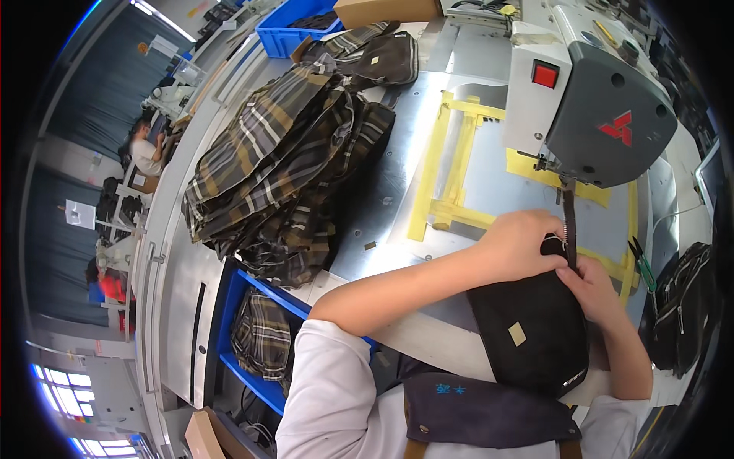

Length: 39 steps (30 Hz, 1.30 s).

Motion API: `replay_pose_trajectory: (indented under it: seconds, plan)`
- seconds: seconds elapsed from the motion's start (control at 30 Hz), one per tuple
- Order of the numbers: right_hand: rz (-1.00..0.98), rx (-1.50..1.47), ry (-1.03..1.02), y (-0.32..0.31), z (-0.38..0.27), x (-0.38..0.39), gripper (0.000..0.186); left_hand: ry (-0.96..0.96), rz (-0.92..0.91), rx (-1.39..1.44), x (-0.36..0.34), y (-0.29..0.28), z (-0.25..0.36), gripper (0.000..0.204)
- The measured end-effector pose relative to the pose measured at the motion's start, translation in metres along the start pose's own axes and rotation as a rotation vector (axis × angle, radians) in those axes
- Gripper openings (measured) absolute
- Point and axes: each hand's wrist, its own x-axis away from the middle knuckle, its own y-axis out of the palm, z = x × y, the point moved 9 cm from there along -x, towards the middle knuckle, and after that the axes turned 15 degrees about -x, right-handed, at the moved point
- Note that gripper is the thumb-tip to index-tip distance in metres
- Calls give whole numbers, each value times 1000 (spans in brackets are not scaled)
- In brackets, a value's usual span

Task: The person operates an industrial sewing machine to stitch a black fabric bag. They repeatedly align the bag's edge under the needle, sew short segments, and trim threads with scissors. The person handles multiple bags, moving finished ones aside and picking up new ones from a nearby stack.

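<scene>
My left hand [527,241] pinches the zipper end of a black fabric pouch piece [527,314] with a small pale label, just below the sewing machine head [581,115]. My right hand [592,287] grips the same piece right beside it, thumb near the left hand's fingers. A dark zipper strip [569,218] runs up from both hands toward the needle area. Beneath the machine lies a metal plate [493,183] framed with yellow tape. Green-handled snips [642,264] rest to the right of my right hand.
Piled plaid bags [267,161] and a dark pouch [382,60] cover the table's left. A blue bin [251,361] holds plaid pieces below; another [279,34] sits behind beside a cardboard box [382,11]. Black bags [680,314] lie at right. Two people work at far left.
</scene>
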Motion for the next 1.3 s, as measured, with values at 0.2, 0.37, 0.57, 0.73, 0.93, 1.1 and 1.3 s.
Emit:
replay_pose_trajectory:
  seconds: [0.2, 0.37, 0.57, 0.73, 0.93, 1.1, 1.3]
  plan:
    - [108, 115, -192, 4, -27, 5, 29, 1, 104, 7, -4, -3, -2, 24]
    - [119, 57, -163, -10, -20, 12, 31, -72, 116, 187, -6, -11, -16, 24]
    - [63, -105, -192, -3, -37, 11, 30, -87, 107, 193, -6, -13, -12, 28]
    - [445, -323, -306, -53, -29, 5, 32, -36, 214, 185, -17, -25, -3, 35]
    - [386, -466, -308, -43, -24, 8, 34, 78, 52, -32, -27, -24, -8, 19]
    - [342, -174, -249, -46, -28, -10, 20, 188, -10, -85, -25, 2, -5, 19]
    - [404, -11, -418, -42, -35, -13, 14, 106, 157, -44, -18, 4, -15, 18]
